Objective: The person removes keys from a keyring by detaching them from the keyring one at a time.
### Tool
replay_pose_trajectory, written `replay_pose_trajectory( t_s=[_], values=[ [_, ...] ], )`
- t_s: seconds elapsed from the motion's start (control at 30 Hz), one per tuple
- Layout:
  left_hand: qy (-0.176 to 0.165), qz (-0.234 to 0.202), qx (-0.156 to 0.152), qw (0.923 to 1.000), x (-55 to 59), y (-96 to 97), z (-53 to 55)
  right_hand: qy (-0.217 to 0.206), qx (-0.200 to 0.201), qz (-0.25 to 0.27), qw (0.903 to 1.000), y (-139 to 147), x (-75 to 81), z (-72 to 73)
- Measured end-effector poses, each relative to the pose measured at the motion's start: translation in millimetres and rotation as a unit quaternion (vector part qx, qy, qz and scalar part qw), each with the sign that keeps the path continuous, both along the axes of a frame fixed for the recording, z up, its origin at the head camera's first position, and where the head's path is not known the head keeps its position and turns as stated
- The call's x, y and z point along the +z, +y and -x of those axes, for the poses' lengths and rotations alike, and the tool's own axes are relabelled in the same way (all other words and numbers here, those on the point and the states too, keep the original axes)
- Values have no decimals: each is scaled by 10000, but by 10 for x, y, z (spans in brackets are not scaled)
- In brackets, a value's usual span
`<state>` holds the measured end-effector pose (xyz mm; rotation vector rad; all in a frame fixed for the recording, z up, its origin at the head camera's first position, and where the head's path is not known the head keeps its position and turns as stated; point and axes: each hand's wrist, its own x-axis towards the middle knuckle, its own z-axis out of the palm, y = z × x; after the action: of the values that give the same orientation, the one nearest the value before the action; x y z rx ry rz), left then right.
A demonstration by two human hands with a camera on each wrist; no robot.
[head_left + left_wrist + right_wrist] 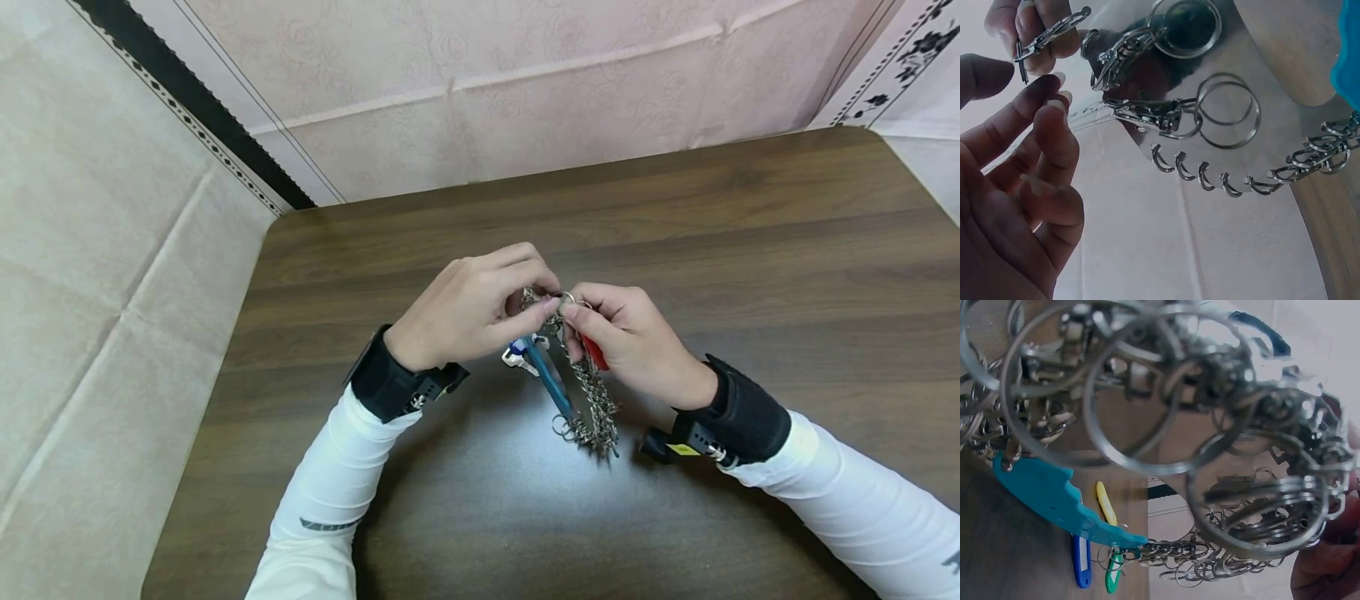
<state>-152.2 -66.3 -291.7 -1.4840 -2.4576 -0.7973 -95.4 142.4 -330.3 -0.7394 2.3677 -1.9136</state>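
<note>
Over the middle of the table, my left hand (480, 304) and right hand (633, 337) meet at a small metal split ring (564, 297), which thumb and fingers of both pinch. From there hangs a loop of many silver key rings and clasps (596, 404), joined along a curved teal plastic holder (551, 379), which also shows in the right wrist view (1054, 494). A red tag (595, 352) shows under the right fingers. Below the left hand dangles a silver key (519, 360). Close up in the left wrist view, a clasp (1154, 115) carries a double ring (1229, 112).
Yellow (1105, 503), blue (1082, 562) and green (1113, 572) key tags show beyond the teal holder in the right wrist view. The brown wooden table (712, 225) has pale patterned cloth (525, 108) behind it and at the left. Black straps (738, 412) circle both wrists.
</note>
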Motion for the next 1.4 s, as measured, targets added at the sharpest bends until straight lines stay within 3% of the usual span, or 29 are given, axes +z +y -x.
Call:
replay_pose_trajectory(
  t_s=[0.37, 0.8, 1.2, 1.4],
  values=[
    [-462, -106, -324, 9983, 4, 3, 8, 179, 85, -46, 9998, 2, 10, 0],
    [-346, 51, -303, 9989, 14, 15, -4, 446, 88, -384, 9982, 47, 9, 23],
    [-813, 97, -182, 9965, 17, 32, -34, 1577, 62, -833, 9839, 75, 38, 36],
    [-1075, 136, -290, 9937, 45, -15, -19, 1619, -201, -879, 9827, 67, 37, 28]
  ],
)
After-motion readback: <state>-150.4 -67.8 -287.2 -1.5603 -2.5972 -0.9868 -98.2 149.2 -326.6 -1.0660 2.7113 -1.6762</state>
